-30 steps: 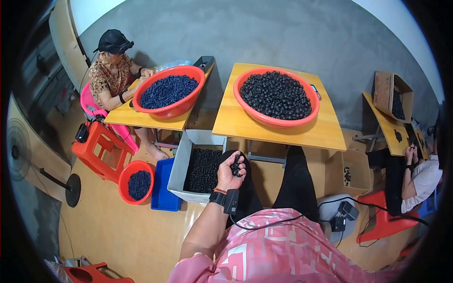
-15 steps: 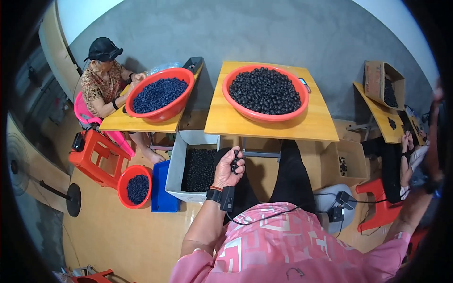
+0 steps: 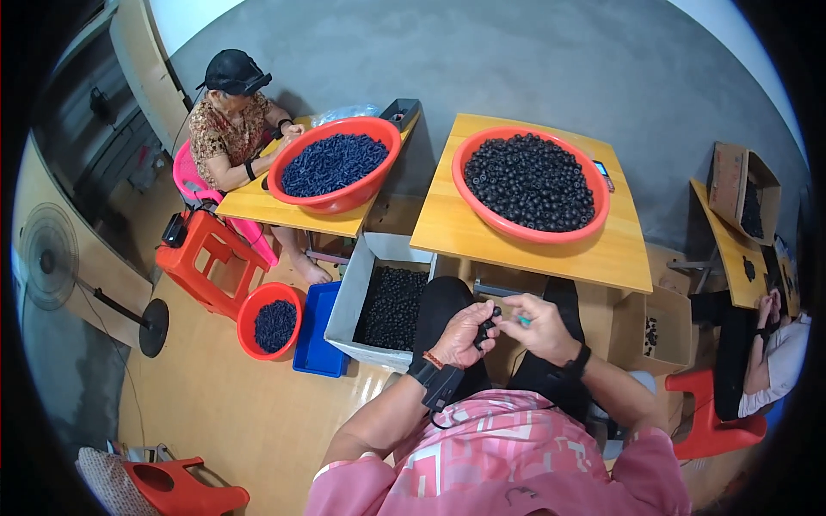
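Observation:
Over my lap, my left hand (image 3: 460, 335) is closed around several small round black pieces (image 3: 488, 324) that show between thumb and fingers. Right beside it my right hand (image 3: 546, 331) pinches a small teal thing (image 3: 523, 321), too small to name, close to those pieces. Ahead on the yellow table (image 3: 434, 228) stands a red basin (image 3: 602, 211) heaped with similar black pieces (image 3: 529, 181), each with a hole where one can be made out. Below to the left, a grey-white box (image 3: 344, 318) holds many small black pieces (image 3: 391, 310).
At left, a person (image 3: 228, 142) sits by another table with a red basin (image 3: 387, 172) of dark blue pieces. A small red basin (image 3: 292, 301), blue tray (image 3: 323, 327), red stool (image 3: 202, 262) and fan (image 3: 52, 249) stand nearby. Cardboard boxes (image 3: 667, 344) and another person (image 3: 774, 353) are at right.
My right hand has come in from the far right to meet my left hand, with a teal thing in its fingers. The left hand has lowered slightly; the view has shifted.

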`<state>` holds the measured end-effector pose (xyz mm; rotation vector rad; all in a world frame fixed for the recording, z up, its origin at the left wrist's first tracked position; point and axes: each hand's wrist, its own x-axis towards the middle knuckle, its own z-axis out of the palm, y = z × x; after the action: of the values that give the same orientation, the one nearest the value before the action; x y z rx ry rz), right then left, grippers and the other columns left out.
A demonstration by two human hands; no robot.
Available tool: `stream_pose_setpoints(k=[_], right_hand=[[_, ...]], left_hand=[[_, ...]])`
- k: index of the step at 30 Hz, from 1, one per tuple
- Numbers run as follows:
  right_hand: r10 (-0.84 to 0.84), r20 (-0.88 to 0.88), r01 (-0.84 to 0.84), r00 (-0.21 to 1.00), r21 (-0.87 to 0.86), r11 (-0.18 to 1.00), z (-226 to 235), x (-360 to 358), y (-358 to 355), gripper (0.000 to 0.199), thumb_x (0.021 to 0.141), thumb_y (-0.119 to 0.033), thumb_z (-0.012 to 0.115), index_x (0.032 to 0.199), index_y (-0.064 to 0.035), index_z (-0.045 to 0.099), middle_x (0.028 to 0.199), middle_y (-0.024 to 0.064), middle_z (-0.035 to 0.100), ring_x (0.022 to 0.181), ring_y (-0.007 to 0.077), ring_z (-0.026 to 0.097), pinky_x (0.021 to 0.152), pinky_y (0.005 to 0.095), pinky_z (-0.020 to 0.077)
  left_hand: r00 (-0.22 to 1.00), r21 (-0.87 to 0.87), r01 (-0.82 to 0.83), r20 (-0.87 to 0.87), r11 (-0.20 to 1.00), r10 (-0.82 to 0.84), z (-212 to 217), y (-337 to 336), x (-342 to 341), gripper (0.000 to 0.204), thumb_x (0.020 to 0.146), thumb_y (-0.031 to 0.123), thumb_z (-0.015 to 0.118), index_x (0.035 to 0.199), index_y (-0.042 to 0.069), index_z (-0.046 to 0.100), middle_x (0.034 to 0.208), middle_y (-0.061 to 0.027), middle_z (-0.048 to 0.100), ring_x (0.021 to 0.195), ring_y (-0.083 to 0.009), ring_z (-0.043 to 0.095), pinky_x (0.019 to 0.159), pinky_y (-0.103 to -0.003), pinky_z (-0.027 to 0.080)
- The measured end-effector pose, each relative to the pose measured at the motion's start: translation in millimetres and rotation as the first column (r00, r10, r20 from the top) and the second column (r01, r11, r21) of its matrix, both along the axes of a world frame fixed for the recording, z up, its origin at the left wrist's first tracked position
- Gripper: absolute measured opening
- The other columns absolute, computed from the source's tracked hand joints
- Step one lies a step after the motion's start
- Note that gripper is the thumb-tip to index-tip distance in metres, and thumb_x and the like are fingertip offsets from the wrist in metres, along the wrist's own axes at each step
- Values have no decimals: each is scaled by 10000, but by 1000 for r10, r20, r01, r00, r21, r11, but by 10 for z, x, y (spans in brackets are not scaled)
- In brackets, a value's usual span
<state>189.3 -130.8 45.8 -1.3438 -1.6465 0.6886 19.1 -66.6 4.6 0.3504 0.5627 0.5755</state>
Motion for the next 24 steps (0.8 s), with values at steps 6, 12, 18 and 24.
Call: stream_pose_setpoints(k=[6,12,18,24], right_hand=[[38,107,-47,994,79,996,-75,-106,273,229,828,-102,732,1024,-15,653,810,118,588,743,271,618,662,365,486],[82,16,-82,996,5,997,-109,-75,490,201,844,-60,716,1026,-5,653,873,114,604,798,229,641,716,328,518],[87,-183,-100,979,-60,993,-280,-152,607,185,848,-17,712,1021,14,653,881,72,615,848,167,648,724,272,529],[-83,-578,-31,812,-184,982,-303,-157,608,174,876,-30,715,1029,28,657,895,-2,665,883,77,635,750,233,529]], left_hand=[[990,-69,-118,-82,991,112,-165,102,-42,79,981,215,592,976,137,604,823,-3,604,600,-95,513,447,-199,370],[987,-136,-161,-6,978,162,-115,227,-38,67,981,169,585,990,106,603,852,-33,614,622,-128,521,464,-225,371],[983,-137,-182,-30,974,179,-111,302,-91,137,980,228,590,982,91,603,850,-42,619,633,-133,521,459,-225,361],[985,-232,-153,48,961,168,-184,419,-113,302,1004,345,528,1029,64,634,843,-42,620,649,-154,541,486,-239,391]])
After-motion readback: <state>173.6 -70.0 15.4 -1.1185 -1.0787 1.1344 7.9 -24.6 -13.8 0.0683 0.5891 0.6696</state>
